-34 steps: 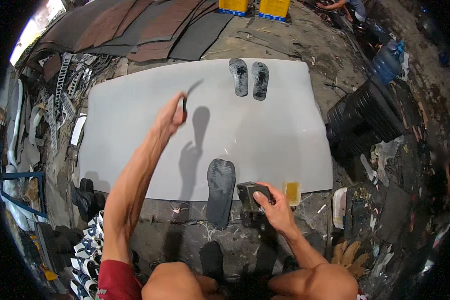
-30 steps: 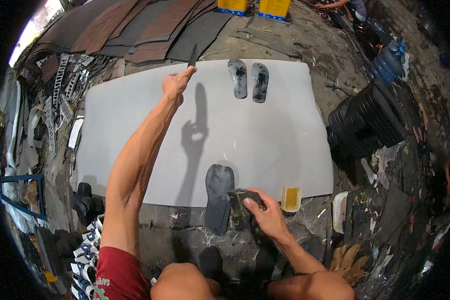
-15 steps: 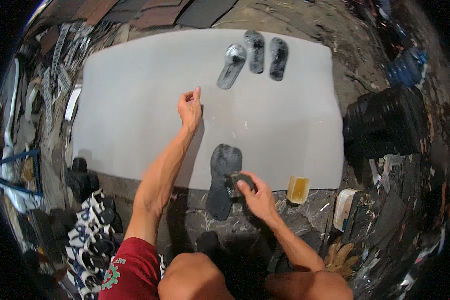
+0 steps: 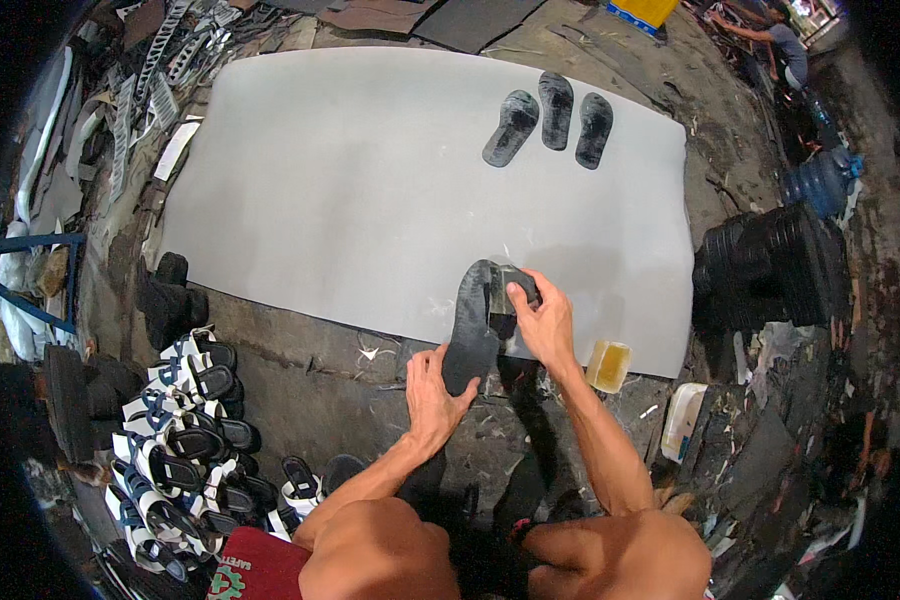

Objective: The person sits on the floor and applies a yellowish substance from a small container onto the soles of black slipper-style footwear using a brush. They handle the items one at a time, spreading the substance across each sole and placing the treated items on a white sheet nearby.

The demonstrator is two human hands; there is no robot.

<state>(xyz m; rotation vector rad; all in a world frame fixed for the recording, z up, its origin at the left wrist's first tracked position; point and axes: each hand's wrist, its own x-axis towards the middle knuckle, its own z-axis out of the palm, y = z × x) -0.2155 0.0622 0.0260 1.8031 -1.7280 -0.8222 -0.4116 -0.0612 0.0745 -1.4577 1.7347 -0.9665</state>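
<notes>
My left hand (image 4: 436, 402) grips the lower end of a dark shoe sole (image 4: 470, 325), fingers along its left edge and thumb at its right. The sole's upper end reaches over the near edge of a large pale grey sheet (image 4: 350, 200). In my right hand (image 4: 547, 322) is a small dark block (image 4: 518, 287), pinched between thumb and fingers against the sole's right edge. I cannot make out the block's exact kind. Three more dark soles lie toward the sheet's far right: a tilted sole (image 4: 511, 128), a middle sole (image 4: 556, 110) and a right sole (image 4: 594, 130).
A yellowish, see-through container (image 4: 608, 367) stands right of my right hand, near a white tray (image 4: 684, 423). White-strapped sandals (image 4: 185, 440) are heaped at left. Black stacked material (image 4: 770, 265) and a blue water jug (image 4: 818, 180) lie right. Another person (image 4: 788, 50) is far right.
My left hand has come down from above the sheet and taken hold of the sole's lower end. The sole and my right hand with the block have shifted up in view.
</notes>
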